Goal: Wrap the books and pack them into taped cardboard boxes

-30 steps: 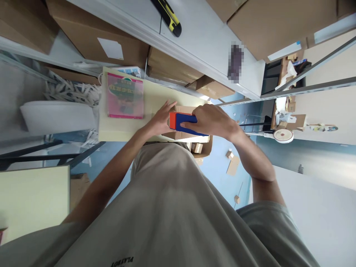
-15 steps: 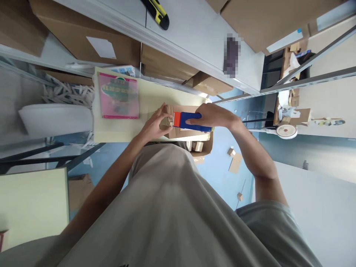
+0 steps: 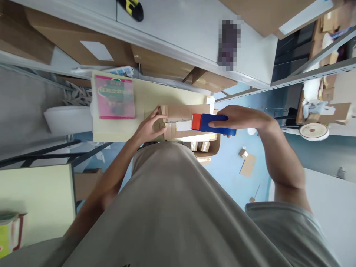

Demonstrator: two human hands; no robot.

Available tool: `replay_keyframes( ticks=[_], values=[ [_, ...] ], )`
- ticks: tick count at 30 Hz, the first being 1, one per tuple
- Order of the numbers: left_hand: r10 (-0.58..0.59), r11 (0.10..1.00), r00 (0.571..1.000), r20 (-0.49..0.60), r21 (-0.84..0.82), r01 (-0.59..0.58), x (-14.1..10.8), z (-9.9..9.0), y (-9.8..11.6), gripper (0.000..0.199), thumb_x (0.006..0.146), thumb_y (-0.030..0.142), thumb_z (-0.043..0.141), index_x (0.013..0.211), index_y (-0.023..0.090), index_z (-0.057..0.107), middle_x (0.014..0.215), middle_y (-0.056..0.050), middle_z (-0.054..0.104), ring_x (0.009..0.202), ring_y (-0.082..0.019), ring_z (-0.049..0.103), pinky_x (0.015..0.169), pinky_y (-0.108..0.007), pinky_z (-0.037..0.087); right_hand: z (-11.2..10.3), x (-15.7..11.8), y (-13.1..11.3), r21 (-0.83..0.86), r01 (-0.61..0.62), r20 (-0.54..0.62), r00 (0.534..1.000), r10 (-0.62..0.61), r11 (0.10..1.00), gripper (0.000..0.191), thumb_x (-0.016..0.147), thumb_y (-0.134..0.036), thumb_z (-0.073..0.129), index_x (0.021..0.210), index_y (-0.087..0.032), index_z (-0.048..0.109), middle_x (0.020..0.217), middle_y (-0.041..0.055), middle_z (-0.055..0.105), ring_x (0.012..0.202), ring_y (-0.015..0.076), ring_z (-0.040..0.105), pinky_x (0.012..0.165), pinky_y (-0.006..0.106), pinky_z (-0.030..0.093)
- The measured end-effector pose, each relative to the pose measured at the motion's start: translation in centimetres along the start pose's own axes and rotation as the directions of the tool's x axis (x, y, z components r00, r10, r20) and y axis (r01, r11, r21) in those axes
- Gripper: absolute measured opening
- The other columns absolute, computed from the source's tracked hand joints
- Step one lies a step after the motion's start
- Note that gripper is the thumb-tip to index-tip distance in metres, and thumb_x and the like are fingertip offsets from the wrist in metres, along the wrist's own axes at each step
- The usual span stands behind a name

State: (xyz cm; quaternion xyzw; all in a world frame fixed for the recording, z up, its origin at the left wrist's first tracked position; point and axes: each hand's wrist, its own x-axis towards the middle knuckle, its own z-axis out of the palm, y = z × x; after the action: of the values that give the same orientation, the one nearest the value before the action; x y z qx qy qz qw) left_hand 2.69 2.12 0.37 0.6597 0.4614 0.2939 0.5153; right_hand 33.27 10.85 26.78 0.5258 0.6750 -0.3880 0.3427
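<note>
A long brown cardboard box (image 3: 182,110) lies on the pale yellow table (image 3: 148,91) in front of me. My left hand (image 3: 151,125) grips its left end, thumb and forefinger set apart on the edge. Over the right part of the box, my right hand (image 3: 235,118) is closed around a blue block-shaped thing with an orange-red end (image 3: 205,122); its exact kind is unclear. The orange-red end points left along the box's middle seam. Beside that end a white patch (image 3: 184,125) shows on the box.
A pink packet (image 3: 115,98) lies at the table's left. An open carton (image 3: 214,146) with small boxes stands below the right edge. Above the table runs a grey shelf (image 3: 178,33) bearing a black-and-yellow cutter (image 3: 132,8). A metal rail (image 3: 300,76) crosses at right.
My right hand has moved right along the box with the blue and orange-red thing, uncovering the white patch. My left hand stays at the box's left end. The view has shifted slightly.
</note>
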Motion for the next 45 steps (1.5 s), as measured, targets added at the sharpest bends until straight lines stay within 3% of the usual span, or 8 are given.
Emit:
replay_keyframes(
  ticks=[5,10,14,18,22,32,40,45],
  values=[
    [-0.047,0.999,0.998,0.043,0.029,0.046,0.9,2.9,-0.3,0.056,0.09,0.048,0.076,0.142,0.029,0.067,0.181,-0.009,0.03,0.164,-0.038,0.036,0.127,-0.051,0.04,0.6,-0.8,5.8,0.056,0.011,0.066,0.998,-0.015,0.998,0.073,0.091,-0.09,0.054,0.08,-0.02,0.069,0.069,0.0042,0.068,0.063,0.0178,0.06,0.063,0.033,0.04],
    [-0.246,0.967,0.961,-0.129,0.036,0.253,-0.4,5.0,-3.1,0.046,0.08,0.039,0.079,0.124,0.026,0.073,0.173,-0.013,0.045,0.154,-0.04,0.05,0.114,-0.051,0.053,0.9,-1.3,11.1,0.09,0.007,0.106,0.994,-0.017,0.996,0.073,0.093,-0.089,0.052,0.075,-0.02,0.067,0.066,0.0039,0.067,0.06,0.0169,0.059,0.063,0.033,0.04],
    [-0.163,0.981,0.96,-0.23,0.062,0.181,-0.1,6.4,-0.9,0.07,0.087,0.045,0.078,0.151,0.026,0.059,0.172,-0.015,0.045,0.158,-0.038,0.045,0.121,-0.054,0.048,1.6,-0.3,13.8,0.141,0.067,0.09,0.993,-0.08,0.988,0.071,0.093,-0.088,0.053,0.077,-0.02,0.067,0.07,0.0045,0.069,0.064,0.0169,0.06,0.063,0.032,0.04],
    [0.002,0.966,1.0,-0.008,0.259,0.0,3.5,8.2,3.2,0.12,0.073,0.066,0.092,0.172,0.027,0.035,0.181,-0.015,0.026,0.17,-0.045,0.013,0.137,-0.063,0.016,2.5,1.1,15.2,0.157,0.089,0.087,0.991,-0.103,0.984,0.07,0.093,-0.087,0.054,0.079,-0.02,0.067,0.074,0.0048,0.07,0.065,0.0169,0.06,0.064,0.032,0.039],
    [0.022,0.935,0.976,0.218,0.342,-0.097,6.4,9.8,3.0,0.123,0.071,0.079,0.086,0.172,0.026,0.039,0.181,-0.014,0.029,0.169,-0.049,0.011,0.137,-0.065,0.0,3.2,1.4,16.1,0.138,0.07,0.067,0.995,-0.08,0.988,0.068,0.092,-0.085,0.056,0.079,-0.019,0.066,0.073,0.0044,0.069,0.065,0.0169,0.059,0.064,0.033,0.039],
    [-0.029,0.932,0.98,0.195,0.361,-0.045,6.4,10.6,0.2,0.121,0.077,0.089,0.073,0.172,0.023,0.039,0.178,-0.016,0.035,0.168,-0.047,0.018,0.137,-0.062,-0.002,5.4,2.1,19.3,0.181,0.102,0.054,0.992,-0.114,0.978,0.064,0.093,-0.083,0.058,0.086,-0.02,0.071,0.075,0.0037,0.069,0.067,0.0182,0.06,0.065,0.034,0.04],
    [-0.041,0.831,0.973,0.226,0.549,-0.093,6.0,11.3,-0.3,0.121,0.087,0.093,0.054,0.177,0.018,0.024,0.181,-0.017,0.025,0.17,-0.046,0.011,0.137,-0.062,0.001,5.5,-0.2,27.8,0.246,-0.057,0.195,0.981,0.009,0.967,0.069,0.09,-0.087,0.058,0.085,-0.02,0.075,0.069,0.0054,0.071,0.065,0.0198,0.065,0.067,0.034,0.048],
    [-0.075,0.799,0.97,0.23,0.596,-0.08,5.9,11.4,0.0,0.122,0.088,0.093,0.053,0.177,0.017,0.02,0.182,-0.017,0.022,0.17,-0.045,0.008,0.137,-0.062,0.003,8.9,4.3,30.4,0.136,-0.129,0.135,0.985,0.111,0.982,0.056,0.093,-0.074,0.066,0.091,-0.019,0.078,0.075,0.0074,0.075,0.066,0.0213,0.067,0.065,0.033,0.047]
  ],
)
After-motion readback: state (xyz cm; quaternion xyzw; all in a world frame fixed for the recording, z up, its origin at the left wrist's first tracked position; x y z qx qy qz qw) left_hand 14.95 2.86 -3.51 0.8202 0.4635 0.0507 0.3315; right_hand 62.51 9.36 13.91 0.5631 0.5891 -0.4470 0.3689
